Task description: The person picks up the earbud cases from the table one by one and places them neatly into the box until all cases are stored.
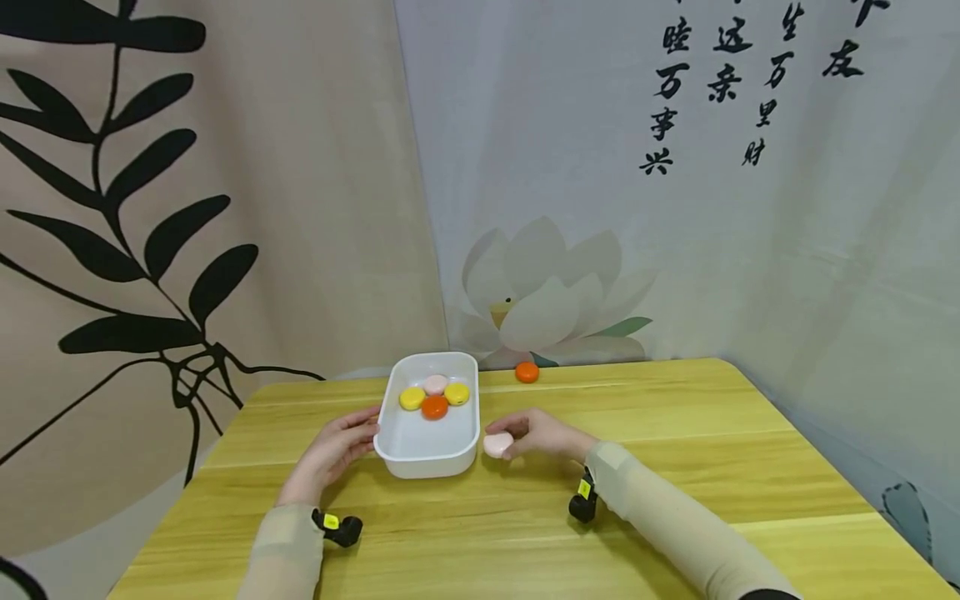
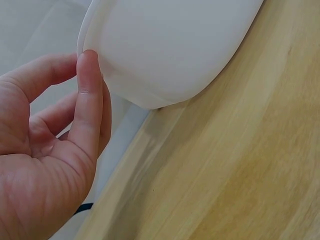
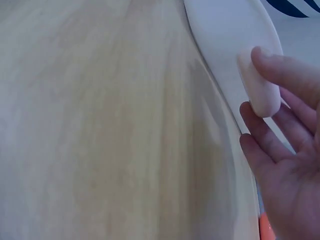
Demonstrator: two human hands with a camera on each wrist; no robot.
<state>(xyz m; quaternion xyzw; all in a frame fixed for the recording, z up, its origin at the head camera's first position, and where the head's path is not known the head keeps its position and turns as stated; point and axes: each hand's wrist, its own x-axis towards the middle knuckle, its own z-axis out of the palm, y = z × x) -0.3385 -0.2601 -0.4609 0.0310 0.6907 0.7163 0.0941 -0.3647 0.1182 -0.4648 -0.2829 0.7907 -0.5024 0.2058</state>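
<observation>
The right hand (image 1: 536,433) has its grip pinching a pale pink disc (image 1: 497,445), thumb to one side and fingertips to the other, with the remaining fingers loosely bent beneath. That disc sits just outside the right wall of a white rounded rectangular container (image 1: 424,445); whether it touches the wall or the wood below, I cannot tell. It looks light, stiff and smooth, so it should take a modest squeeze well, though the rounded edge could slip from a pinch set too near the rim; the surest hold is probably across its middle. The left hand (image 1: 337,450) has its fingertips against the outside of the container's left side, fingers loosely bent, none showing over the rim. The container appears to be thin, light plastic that would slide easily if pushed, and its rim or sides offer the natural hold. Its raised right wall stands between the pinched disc and the interior, where two yellow discs (image 1: 412,398), a second pink disc (image 1: 435,385) and an orange disc (image 1: 434,407) lie clustered toward the far half. Another orange piece (image 1: 527,372) rests at the far edge of the wooden table (image 1: 420,542), beyond the right hand, in front of a printed curtain (image 1: 337,167).
</observation>
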